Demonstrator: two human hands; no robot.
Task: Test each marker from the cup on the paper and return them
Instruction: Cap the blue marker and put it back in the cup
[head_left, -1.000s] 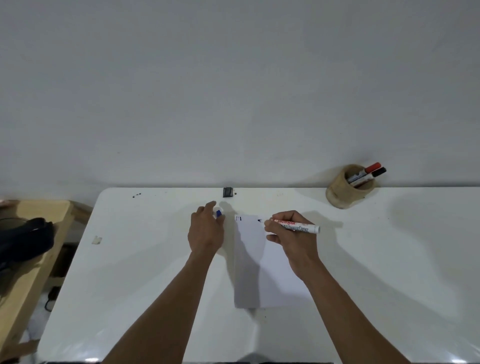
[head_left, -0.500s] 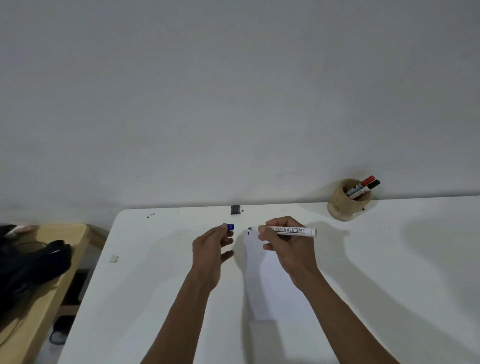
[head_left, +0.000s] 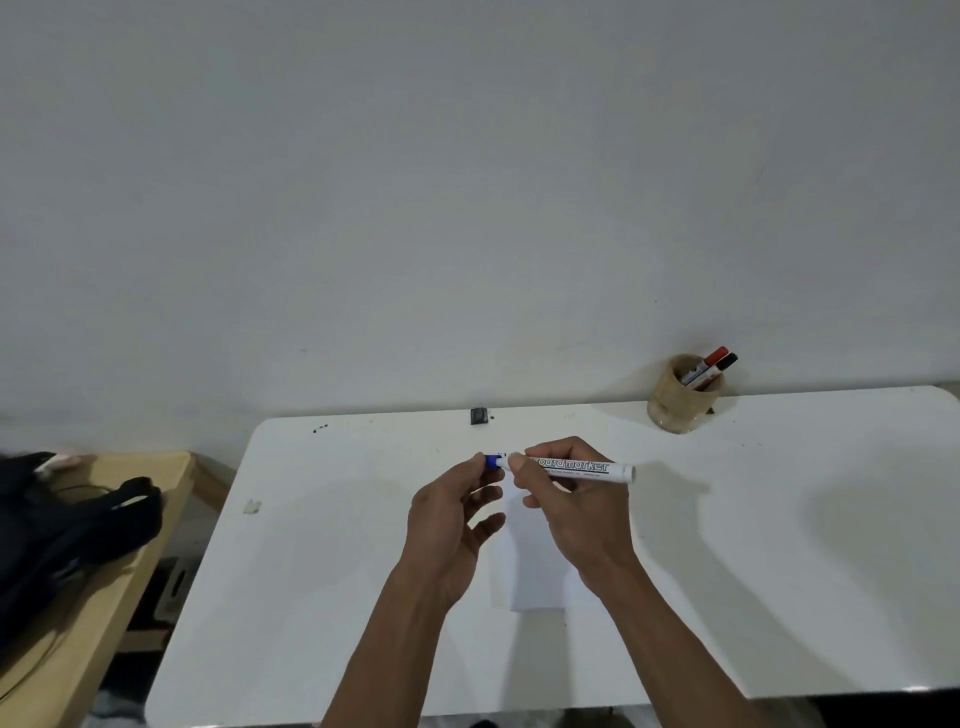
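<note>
Recapping step: above the paper (head_left: 535, 561), the right hand (head_left: 576, 514) grasps the marker (head_left: 576, 466) while the left hand (head_left: 452, 525) pinches the blue cap (head_left: 493, 461) onto its tip. Next, carry it right to the cup (head_left: 680, 402).

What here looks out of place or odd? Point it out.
Nothing is spilled or damaged. Only small oddities: dark specks near the white table's far edge, and a crumpled bit of tape near its left edge.
</note>
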